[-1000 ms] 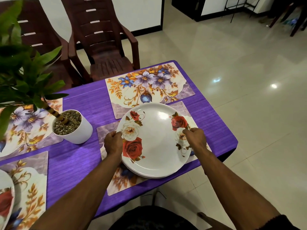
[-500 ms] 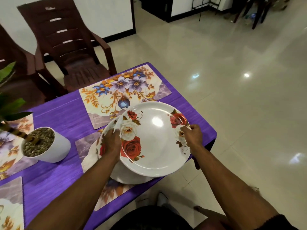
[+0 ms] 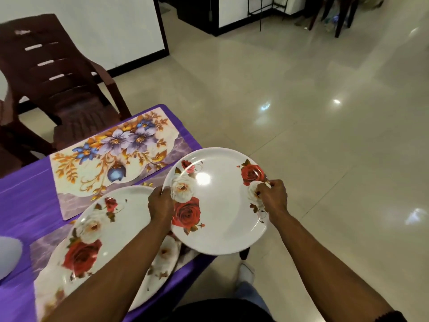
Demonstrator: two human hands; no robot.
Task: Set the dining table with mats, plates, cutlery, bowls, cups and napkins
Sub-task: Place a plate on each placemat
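Observation:
I hold a white plate with red and white roses (image 3: pixel 220 212) in the air past the table's right corner. My left hand (image 3: pixel 160 205) grips its left rim and my right hand (image 3: pixel 271 196) grips its right rim. A second rose plate (image 3: pixel 104 247) lies on the near floral mat (image 3: pixel 46 249) on the purple table (image 3: pixel 25 205), partly under my left forearm. Another floral mat (image 3: pixel 111 154) lies bare at the far corner.
A dark brown plastic chair (image 3: pixel 58 77) stands behind the far mat. A white plant pot (image 3: pixel 8 256) shows at the left edge. Glossy tiled floor (image 3: pixel 325 135) spreads to the right of the table.
The top plate has been lifted off the stack and carried right, leaving one plate on the near mat. My view has swung right, so the plant has nearly left the frame.

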